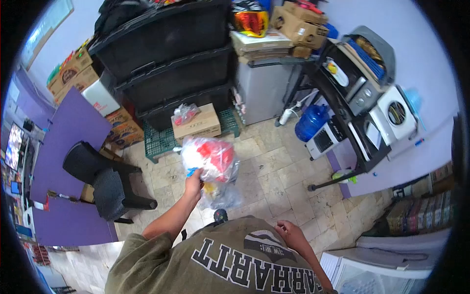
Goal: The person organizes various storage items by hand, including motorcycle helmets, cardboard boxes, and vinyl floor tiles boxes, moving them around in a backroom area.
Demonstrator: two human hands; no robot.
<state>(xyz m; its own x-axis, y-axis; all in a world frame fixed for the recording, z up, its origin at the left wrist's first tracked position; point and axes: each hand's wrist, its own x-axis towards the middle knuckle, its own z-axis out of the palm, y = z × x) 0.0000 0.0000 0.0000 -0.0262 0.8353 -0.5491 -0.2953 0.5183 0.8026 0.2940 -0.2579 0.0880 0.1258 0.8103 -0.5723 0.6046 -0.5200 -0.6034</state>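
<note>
My left hand [194, 182] is closed on the gathered edge of a clear plastic bag [215, 159], held out in front of me above the floor. Red and white contents show through the plastic, and something blue pokes out beside my fingers. Just below it is another clear plastic bag [223, 197] with something yellow and dark inside; whether my hand grips that one too is hidden. My right hand [290, 234] hangs by my side near my shirt, its fingers loosely curled and apart, with nothing visible in them.
Ahead, a cardboard box [198, 125] with a small plastic bag [186, 113] on top rests on a green pallet [156, 147], before stacked black bins [166, 54]. A black chair [110, 183] stands left. Right are a blue water jug [312, 122] and a black table [342, 110].
</note>
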